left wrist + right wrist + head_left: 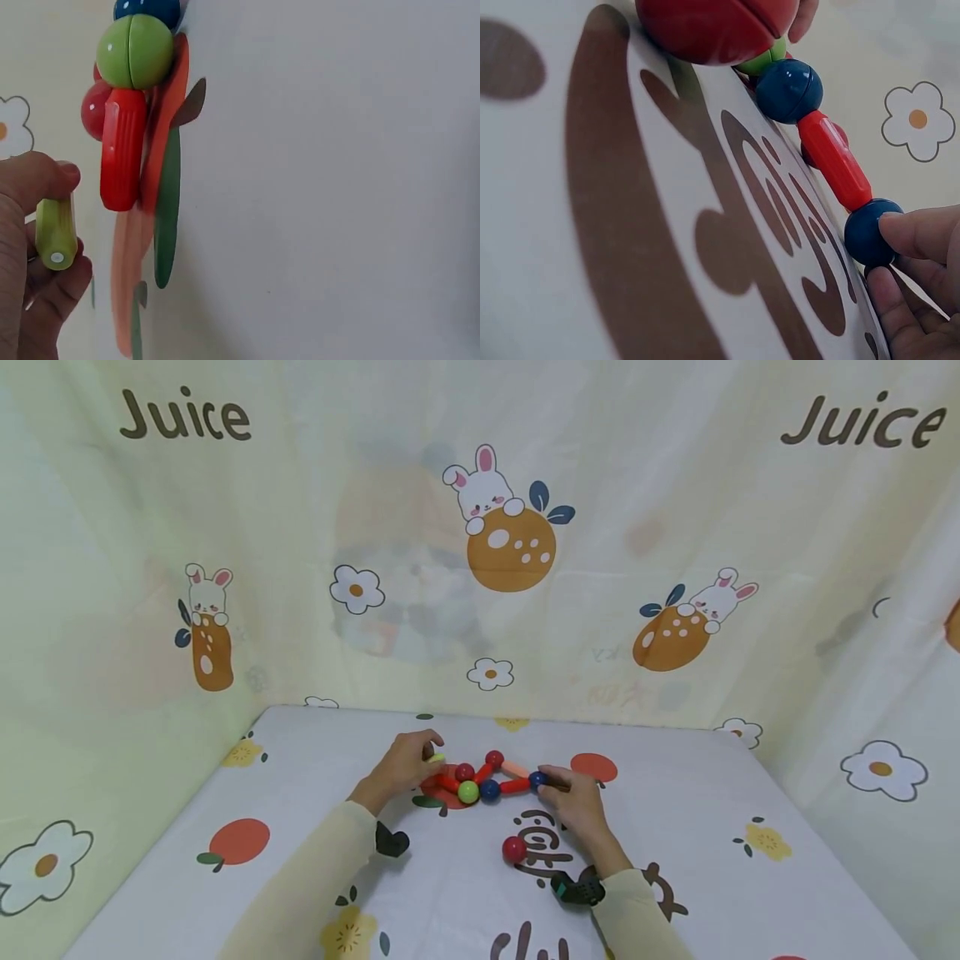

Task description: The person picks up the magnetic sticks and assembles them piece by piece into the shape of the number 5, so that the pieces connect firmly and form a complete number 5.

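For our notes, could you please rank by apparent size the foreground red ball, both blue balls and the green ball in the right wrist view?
Foreground red ball, nearest the camera
Pinched blue ball, other blue ball: look alike
Green ball: smallest visibly; partly hidden, unsure

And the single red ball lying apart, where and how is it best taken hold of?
Pinch the red ball across its widest part, probably coming from above: it is round, uncovered on top and apart from the joined pieces.
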`<state>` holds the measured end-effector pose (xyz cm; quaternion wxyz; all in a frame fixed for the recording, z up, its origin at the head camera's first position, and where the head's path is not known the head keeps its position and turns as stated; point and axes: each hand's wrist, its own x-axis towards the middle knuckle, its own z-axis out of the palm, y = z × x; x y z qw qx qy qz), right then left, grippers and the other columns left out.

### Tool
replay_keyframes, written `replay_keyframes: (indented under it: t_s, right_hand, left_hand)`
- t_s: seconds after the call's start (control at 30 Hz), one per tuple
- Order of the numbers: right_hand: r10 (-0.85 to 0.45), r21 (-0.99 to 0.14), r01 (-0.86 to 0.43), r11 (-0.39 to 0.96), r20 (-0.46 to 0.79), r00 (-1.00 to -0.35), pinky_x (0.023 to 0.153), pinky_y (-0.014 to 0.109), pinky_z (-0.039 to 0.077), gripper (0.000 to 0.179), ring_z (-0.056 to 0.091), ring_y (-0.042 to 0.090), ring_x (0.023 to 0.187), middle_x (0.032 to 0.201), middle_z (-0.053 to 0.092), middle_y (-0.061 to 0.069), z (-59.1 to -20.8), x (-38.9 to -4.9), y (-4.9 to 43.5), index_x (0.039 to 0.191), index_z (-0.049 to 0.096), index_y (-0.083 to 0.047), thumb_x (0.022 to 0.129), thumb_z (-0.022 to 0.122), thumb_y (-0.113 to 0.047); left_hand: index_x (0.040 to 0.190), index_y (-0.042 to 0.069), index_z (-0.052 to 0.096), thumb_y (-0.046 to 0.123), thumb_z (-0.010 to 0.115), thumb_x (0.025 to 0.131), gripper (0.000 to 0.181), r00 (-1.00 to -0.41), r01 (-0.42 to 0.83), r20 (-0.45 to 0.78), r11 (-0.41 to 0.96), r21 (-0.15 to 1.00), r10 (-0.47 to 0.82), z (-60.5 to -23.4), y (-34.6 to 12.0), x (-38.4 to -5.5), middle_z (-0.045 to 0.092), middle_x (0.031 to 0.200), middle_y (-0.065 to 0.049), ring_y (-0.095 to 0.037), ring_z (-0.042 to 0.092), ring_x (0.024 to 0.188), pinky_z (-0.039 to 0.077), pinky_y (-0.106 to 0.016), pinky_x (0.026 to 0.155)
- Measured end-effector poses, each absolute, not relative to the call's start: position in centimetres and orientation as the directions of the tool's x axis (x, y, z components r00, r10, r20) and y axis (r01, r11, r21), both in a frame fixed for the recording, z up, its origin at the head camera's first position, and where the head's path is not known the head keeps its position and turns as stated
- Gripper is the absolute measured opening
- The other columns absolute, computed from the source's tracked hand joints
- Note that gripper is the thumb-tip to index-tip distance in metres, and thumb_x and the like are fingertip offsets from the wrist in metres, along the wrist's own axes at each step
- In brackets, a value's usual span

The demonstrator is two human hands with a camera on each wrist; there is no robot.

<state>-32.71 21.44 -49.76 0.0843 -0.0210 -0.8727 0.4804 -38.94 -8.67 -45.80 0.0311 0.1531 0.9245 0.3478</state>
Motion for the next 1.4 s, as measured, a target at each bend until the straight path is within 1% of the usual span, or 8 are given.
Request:
replay_keyframes:
  t_s: [0.13, 0.33, 0.47, 0.6, 0.8, 1.0, 1.2, 1.4]
  right_hand:
    - [0.120, -0.841, -0.042, 0.539, 0.126, -0.985, 0.108, 0.052, 0.045, 0.038, 0.059, 0.030, 0.125, 0.129, 0.068, 0.010, -49.7, -32.7, 21.5, 0.134, 0.067, -0.012, 0.096, 0.068, -0.010]
    - [0.124, -0.844, -0.032, 0.535, 0.116, -0.986, 0.107, 0.052, 0.045, 0.038, 0.060, 0.030, 0.126, 0.130, 0.068, 0.009, -49.8, -32.6, 21.4, 0.134, 0.067, -0.012, 0.096, 0.069, -0.011]
    - [0.117, -0.851, -0.038, 0.524, 0.116, -0.986, 0.107, 0.052, 0.046, 0.039, 0.060, 0.030, 0.125, 0.130, 0.068, 0.010, -49.8, -32.6, 21.4, 0.135, 0.067, -0.011, 0.096, 0.068, -0.010]
    - [0.117, -0.851, -0.038, 0.523, 0.116, -0.986, 0.107, 0.052, 0.046, 0.038, 0.060, 0.030, 0.125, 0.130, 0.068, 0.011, -49.8, -32.6, 21.4, 0.135, 0.067, -0.011, 0.096, 0.068, -0.009]
    - [0.115, -0.844, -0.049, 0.535, 0.130, -0.985, 0.108, 0.052, 0.045, 0.037, 0.060, 0.030, 0.125, 0.130, 0.068, 0.010, -49.7, -32.7, 21.4, 0.134, 0.067, -0.011, 0.096, 0.068, -0.010]
    - [0.111, -0.845, -0.049, 0.533, 0.127, -0.986, 0.107, 0.052, 0.045, 0.038, 0.060, 0.030, 0.125, 0.130, 0.068, 0.011, -49.6, -32.6, 21.4, 0.134, 0.067, -0.011, 0.096, 0.068, -0.009]
    - [0.114, -0.837, -0.054, 0.544, 0.138, -0.984, 0.108, 0.052, 0.045, 0.038, 0.060, 0.031, 0.125, 0.130, 0.068, 0.010, -49.8, -32.7, 21.4, 0.134, 0.067, -0.011, 0.096, 0.068, -0.009]
    - [0.116, -0.838, -0.053, 0.543, 0.138, -0.984, 0.107, 0.052, 0.046, 0.037, 0.060, 0.030, 0.125, 0.130, 0.068, 0.010, -49.9, -32.7, 21.5, 0.133, 0.068, -0.011, 0.096, 0.069, -0.009]
  left_hand:
    - [0.125, 0.008, 0.064, 0.022, 0.078, 0.090, 0.040, -0.950, 0.284, 0.094, 0.692, 0.664, 0.299, -45.5, -8.5, -38.5, 0.063, 0.097, -0.004, -0.022, 0.058, 0.089, 0.057, -0.028, 0.071]
    - [0.104, 0.012, 0.068, 0.021, 0.082, 0.087, 0.024, -0.951, 0.295, 0.153, 0.638, 0.711, 0.269, -45.2, -7.8, -37.3, 0.064, 0.091, -0.001, -0.020, 0.059, 0.086, 0.057, -0.028, 0.075]
    - [0.098, 0.014, 0.070, 0.020, 0.082, 0.086, 0.018, -0.945, 0.313, 0.176, 0.615, 0.723, 0.274, -44.8, -7.4, -36.3, 0.065, 0.089, 0.000, -0.020, 0.059, 0.085, 0.057, -0.030, 0.075]
    - [0.095, 0.015, 0.070, 0.019, 0.083, 0.086, 0.017, -0.937, 0.336, 0.197, 0.595, 0.730, 0.288, -44.6, -7.1, -35.5, 0.066, 0.089, 0.001, -0.020, 0.060, 0.086, 0.057, -0.031, 0.076]
    - [0.095, 0.016, 0.071, 0.019, 0.083, 0.086, 0.015, -0.932, 0.341, 0.189, 0.574, 0.745, 0.309, -44.6, -6.7, -34.3, 0.066, 0.090, 0.002, -0.020, 0.060, 0.089, 0.058, -0.030, 0.075]
    - [0.095, 0.019, 0.074, 0.022, 0.084, 0.084, 0.015, -0.921, 0.368, 0.194, 0.589, 0.720, 0.339, -44.7, -6.2, -32.9, 0.068, 0.091, 0.008, -0.018, 0.060, 0.091, 0.056, -0.028, 0.072]
    - [0.093, 0.020, 0.076, 0.021, 0.086, 0.082, 0.015, -0.893, 0.416, 0.226, 0.524, 0.744, 0.388, -45.0, -5.8, -31.9, 0.069, 0.088, 0.010, -0.017, 0.060, 0.091, 0.055, -0.028, 0.076]
    - [0.095, 0.020, 0.076, 0.018, 0.087, 0.081, 0.018, -0.890, 0.401, 0.203, 0.489, 0.775, 0.408, -45.9, -5.4, -30.8, 0.068, 0.090, 0.010, -0.017, 0.060, 0.092, 0.055, -0.027, 0.076]
